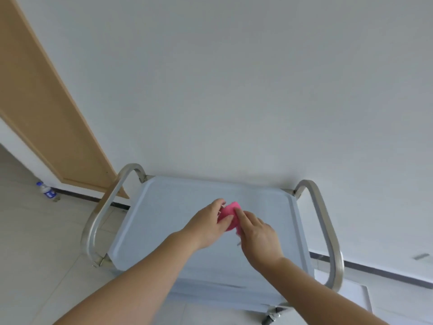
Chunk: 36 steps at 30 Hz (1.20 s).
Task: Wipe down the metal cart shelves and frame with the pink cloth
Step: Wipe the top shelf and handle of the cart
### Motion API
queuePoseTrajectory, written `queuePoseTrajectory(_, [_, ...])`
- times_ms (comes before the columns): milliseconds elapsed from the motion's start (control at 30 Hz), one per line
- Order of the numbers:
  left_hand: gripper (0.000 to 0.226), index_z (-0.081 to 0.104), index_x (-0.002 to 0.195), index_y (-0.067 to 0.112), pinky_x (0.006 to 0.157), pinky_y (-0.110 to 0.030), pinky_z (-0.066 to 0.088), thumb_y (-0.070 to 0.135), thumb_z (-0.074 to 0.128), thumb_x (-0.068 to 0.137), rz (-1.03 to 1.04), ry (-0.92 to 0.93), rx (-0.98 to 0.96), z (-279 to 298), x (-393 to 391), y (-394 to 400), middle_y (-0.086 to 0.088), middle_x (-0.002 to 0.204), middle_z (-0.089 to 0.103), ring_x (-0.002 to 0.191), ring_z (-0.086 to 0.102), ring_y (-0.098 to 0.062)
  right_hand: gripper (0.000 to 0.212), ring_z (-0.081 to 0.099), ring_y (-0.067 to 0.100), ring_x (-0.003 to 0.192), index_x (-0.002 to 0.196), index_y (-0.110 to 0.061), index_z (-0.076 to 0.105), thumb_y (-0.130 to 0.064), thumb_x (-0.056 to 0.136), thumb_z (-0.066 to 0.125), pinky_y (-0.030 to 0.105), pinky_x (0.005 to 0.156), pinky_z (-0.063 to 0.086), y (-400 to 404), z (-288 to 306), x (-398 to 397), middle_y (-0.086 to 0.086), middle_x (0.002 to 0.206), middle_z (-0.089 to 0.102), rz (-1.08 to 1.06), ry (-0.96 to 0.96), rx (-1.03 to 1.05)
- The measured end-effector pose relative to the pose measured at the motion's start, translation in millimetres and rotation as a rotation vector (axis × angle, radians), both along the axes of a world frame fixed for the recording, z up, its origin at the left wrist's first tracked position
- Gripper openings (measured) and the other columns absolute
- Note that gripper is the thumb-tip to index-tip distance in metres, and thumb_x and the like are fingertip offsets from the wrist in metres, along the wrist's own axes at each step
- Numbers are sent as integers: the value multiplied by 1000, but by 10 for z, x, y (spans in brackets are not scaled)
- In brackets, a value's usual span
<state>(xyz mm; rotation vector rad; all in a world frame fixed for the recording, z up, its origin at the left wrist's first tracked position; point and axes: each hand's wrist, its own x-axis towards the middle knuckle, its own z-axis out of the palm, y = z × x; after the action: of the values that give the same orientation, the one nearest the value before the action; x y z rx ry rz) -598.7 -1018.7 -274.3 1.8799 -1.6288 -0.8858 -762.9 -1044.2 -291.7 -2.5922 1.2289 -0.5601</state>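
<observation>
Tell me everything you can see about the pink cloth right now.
The pink cloth is small, bright pink and soft-looking, bunched into a crumpled wad, not spread flat. It sits over the middle of the pale metal cart's top shelf; whether it touches the shelf cannot be told. The left hand grips it from the left and the right hand pinches its right side, so most of it is hidden.

We see pink cloth (228, 215) mostly hidden between our hands; cart's caster (269, 319) cut off below top shelf (164, 219).
</observation>
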Motion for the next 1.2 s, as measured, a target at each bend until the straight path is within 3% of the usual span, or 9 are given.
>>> queuePoseTrajectory(133, [10,54,86,25,87,-28,52,31,49,92,55,186,38,51,391,29,8,98,66,91,65,0,51,65,28,76,133,-7,50,-7,83,61,33,57,51,-215,-52,370,7,105,67,233,-1,-35])
queuePoseTrajectory(267, [18,52,86,41,78,-21,47,24,50,90,97,44,49,168,801,52,17,93,60,87,58,2,52,63,27,91,142,-18,33,-35,94,36,36,71,52,-454,-35,644,3,122,58,447,-21,73])
queuePoseTrajectory(433, [18,54,101,37,83,-23,46,22,50,91,103,-37,105,295,1307,126,14,104,59,97,57,-4,63,60,27,90,146,-35,8,-21,93,36,36,74,50,-799,134,1271,0,113,55,496,186,210])
queuePoseTrajectory(533, [22,56,95,40,84,-26,48,19,53,89,101,-65,89,368,1616,150,19,96,60,93,57,1,56,57,25,98,144,-32,23,-19,93,40,35,80,46,-902,253,1725,1,111,58,554,245,327])
queuePoseTrajectory(633, [23,58,93,40,85,-31,50,18,54,88,95,-111,74,377,2022,130,15,96,62,93,58,-3,24,58,29,95,111,-16,55,-18,92,40,38,78,46,-984,296,2186,7,101,60,600,295,313])
queuePoseTrajectory(867, [18,60,97,27,74,-31,49,16,48,90,126,-283,-11,280,3315,-143,6,95,61,86,57,-12,24,48,27,103,105,-19,65,-27,91,48,37,85,44,-1233,200,3216,5,115,50,371,260,56])
queuePoseTrajectory(1000, [16,61,97,20,64,-22,40,12,49,90,158,-441,-172,184,4070,-439,5,94,60,76,53,-9,5,56,28,79,81,-15,68,-14,80,63,35,69,45,-1337,165,3874,3,87,63,311,145,-206])
queuePoseTrajectory(1100, [16,61,98,18,60,-18,35,11,50,89,166,-449,-162,-129,4362,-534,6,97,58,73,49,-7,19,55,25,76,84,-16,67,-2,72,64,30,67,39,-1324,-93,4140,1,82,62,292,215,-151])
queuePoseTrajectory(1200, [14,59,98,22,68,-26,49,18,50,89,103,-398,-3,-573,4324,-472,6,104,57,77,53,-9,25,51,26,95,100,-18,62,-6,82,50,31,78,34,-1247,-469,4166,1,98,60,350,419,5])
